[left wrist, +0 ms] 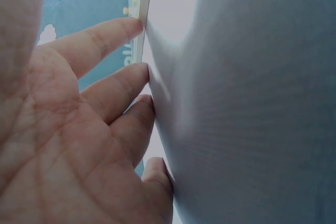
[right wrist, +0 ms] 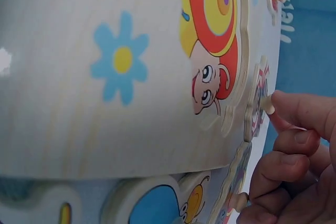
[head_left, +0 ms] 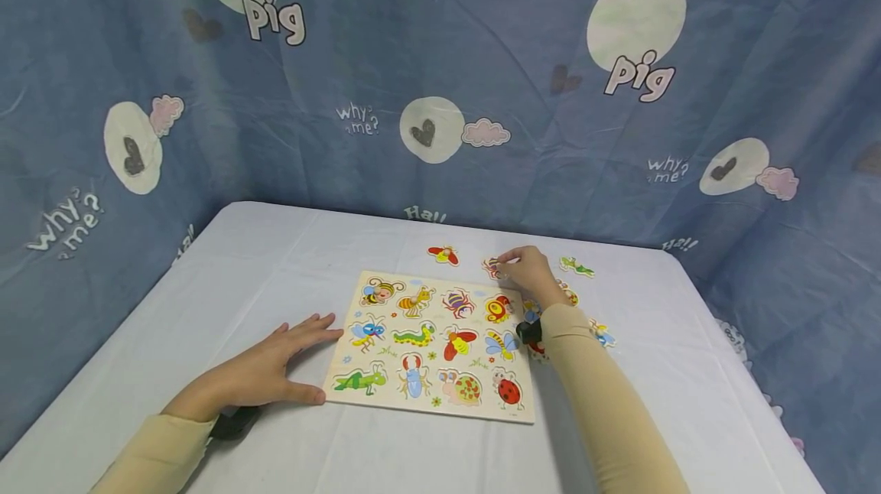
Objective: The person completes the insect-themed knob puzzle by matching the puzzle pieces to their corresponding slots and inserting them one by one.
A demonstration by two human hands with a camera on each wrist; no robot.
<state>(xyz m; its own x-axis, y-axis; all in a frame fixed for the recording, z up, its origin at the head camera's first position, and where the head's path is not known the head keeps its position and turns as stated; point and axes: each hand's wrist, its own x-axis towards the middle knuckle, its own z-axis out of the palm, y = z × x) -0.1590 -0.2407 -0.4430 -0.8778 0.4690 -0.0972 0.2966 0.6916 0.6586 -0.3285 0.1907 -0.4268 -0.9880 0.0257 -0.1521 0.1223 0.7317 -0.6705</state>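
A wooden peg-puzzle board printed with insects lies on the table. My left hand is spread flat at its left side, with thumb and fingertips at the edge; the left wrist view shows a fingertip right against the board's side. Beyond the far right corner, my right hand pinches the small wooden knob of the spider piece between thumb and index finger. The spider piece stands close by the board's edge in the right wrist view, its other fingers curled toward the palm.
A red-winged beetle piece lies behind the board and a green insect piece at the far right. More pieces, one of them blue, lie right of the board, partly hidden by the right forearm. A blue patterned curtain hangs behind the white-covered table.
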